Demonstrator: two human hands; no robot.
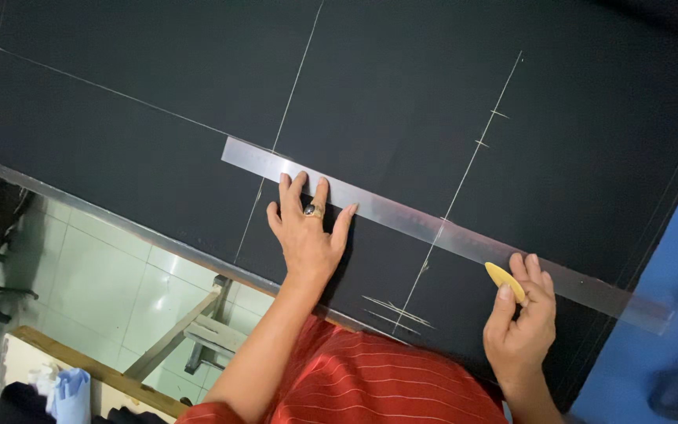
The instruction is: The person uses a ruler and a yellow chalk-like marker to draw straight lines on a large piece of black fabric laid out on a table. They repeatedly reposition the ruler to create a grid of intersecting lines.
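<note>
Red striped shirt (370,377) fills the bottom edge closest to the lens, and both forearms reach out from it over a big sheet of black fabric (158,149) spread on the desk. Left hand (308,228) lies flat with its fingers (319,192) fanned apart, pressing down on a long metal ruler (433,228) that runs diagonally across the cloth; there's a ring (313,210) on one finger. Right hand (521,314) sits near the ruler's lower end, fingers pinched together around a small yellow piece of tailor's chalk (505,281), its tip touching or just shy of the ruler's near edge, hard to tell which. As for progress, I'd say the marking is partway done: several long chalk lines (296,78) already cross the fabric, one with little tick marks (490,129) along it, plus a cluster of short strokes (398,310) near the desk edge. No fresh line shows along the ruler's edge yet, so that stroke looks like what's left, and nothing looks cut. Off the desk's left side you can see pale floor tiles (96,275), a wooden frame (198,330) and some blue cloth (72,392) lower down; a blue surface (668,314) sits to the right.
</note>
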